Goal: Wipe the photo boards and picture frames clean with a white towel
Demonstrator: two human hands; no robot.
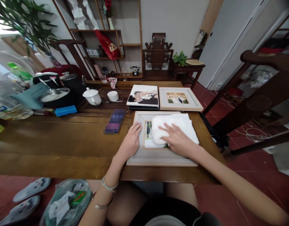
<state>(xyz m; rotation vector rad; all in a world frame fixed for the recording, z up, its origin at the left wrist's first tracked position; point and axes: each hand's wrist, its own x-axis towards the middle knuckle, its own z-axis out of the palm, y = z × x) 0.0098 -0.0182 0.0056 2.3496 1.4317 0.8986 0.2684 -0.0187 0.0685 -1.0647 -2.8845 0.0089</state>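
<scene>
Though near table edge [158,177], frame [156,157] inside

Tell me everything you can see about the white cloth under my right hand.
The white cloth is plain and looks soft and thick, with a slightly uneven edge. It lies spread over the right part of the nearest picture frame, hiding much of its photo. Your right hand rests on it, fingers spread.

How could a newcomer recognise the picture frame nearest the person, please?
Start at the brown table, right of the phone. The pale picture frame lies flat there; unlike the frame behind it, it bears a white cloth under the right hand.
</scene>
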